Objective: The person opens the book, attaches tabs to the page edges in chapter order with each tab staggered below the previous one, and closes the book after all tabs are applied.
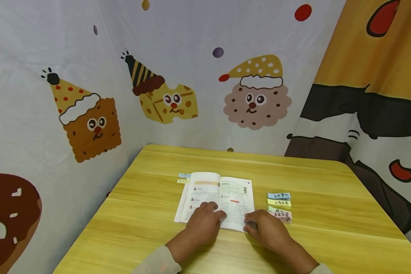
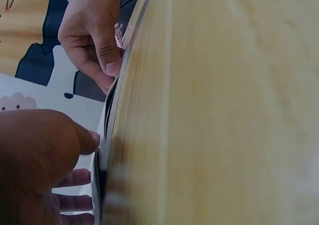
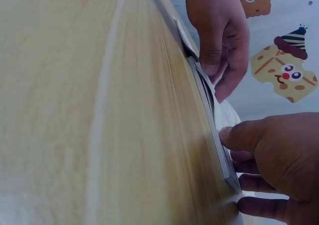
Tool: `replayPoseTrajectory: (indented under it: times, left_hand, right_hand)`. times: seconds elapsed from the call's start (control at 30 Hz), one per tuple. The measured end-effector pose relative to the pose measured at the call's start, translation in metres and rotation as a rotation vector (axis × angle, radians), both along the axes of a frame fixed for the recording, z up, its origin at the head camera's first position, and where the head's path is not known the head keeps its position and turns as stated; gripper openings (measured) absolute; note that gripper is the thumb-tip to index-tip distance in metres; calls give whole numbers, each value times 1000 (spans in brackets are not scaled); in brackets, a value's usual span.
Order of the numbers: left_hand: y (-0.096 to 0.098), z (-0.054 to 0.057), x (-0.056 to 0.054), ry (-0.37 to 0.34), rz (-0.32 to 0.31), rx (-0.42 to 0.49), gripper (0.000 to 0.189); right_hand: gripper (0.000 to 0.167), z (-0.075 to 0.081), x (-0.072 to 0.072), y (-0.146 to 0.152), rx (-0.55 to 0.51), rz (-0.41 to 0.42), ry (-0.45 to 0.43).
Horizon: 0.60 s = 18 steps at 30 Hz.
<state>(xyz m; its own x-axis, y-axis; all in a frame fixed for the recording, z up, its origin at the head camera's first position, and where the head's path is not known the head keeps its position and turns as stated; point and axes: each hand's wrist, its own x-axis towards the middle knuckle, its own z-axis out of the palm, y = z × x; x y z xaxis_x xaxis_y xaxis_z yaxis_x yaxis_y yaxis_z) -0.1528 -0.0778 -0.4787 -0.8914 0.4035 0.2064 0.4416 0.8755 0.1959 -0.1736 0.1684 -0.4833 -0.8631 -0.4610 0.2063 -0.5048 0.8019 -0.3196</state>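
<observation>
1. An open book [image 1: 234,211] is laid near the middle of a wood-grain worktop [image 1: 144,205], its lower edge turned toward the person and its two printed pages spread flat apart from a slight curve at the fold.
2. The lower part of the left page is covered by the left hand [image 1: 205,224], whose thumb is rested by the fold; its fingers are relaxed and spread on the paper, with nothing grasped.
3. The book's lower right corner is met by the right hand [image 1: 270,232], its thumb touching the paper and its fingers set along the side edge; whether a page is pinched cannot be told.
4. Blue and yellow tabs [image 1: 183,181] are seen jutting past the book's upper left edge.
5. To the right of the book, blue, yellow, green and pink paper strips [image 1: 279,203] bearing handwriting are stacked in a column, the lowest just beside the right hand.
6. Open room is left on the worktop to the left of the book, beyond its top edge, and broadly to the right of the strips.
7. The worktop's far edge is backed by a cloth [image 1: 198,34] printed with cartoon snacks in party hats; pale sleeves [image 1: 161,262] are shown at the wrists.
</observation>
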Motion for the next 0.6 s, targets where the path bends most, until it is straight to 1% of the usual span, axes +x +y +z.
replayPoseTrajectory:
  times: [0.13,0.23,0.27,0.33,0.4,0.43,0.5,0.6]
  left_hand:
    - [1,1,1,-3,6,-7,22]
    - [1,1,0,-10,10,-6,22]
    - [1,0,0,-11,10,-3,22]
    - [1,-1,0,-10,7,3,22]
    - [1,-2,0,-6,4,7,22]
    - [1,-2,-1,-5,3,9,22]
    - [1,-2,-1,-7,1,10,22]
    - [1,-2,-1,-5,3,4,22]
  right_hand:
    - [24,2,-2,1,0,19,-10]
    - [18,6,-4,4,10,30,-33]
    - [16,7,-5,5,7,21,-42]
    - [14,10,-8,9,-1,-16,-38]
    - [12,14,-12,15,-17,-81,-14]
    - [13,16,-15,19,-24,-117,7]
    - [13,18,-21,29,-29,-182,76]
    - [11,21,-29,44,10,-254,157]
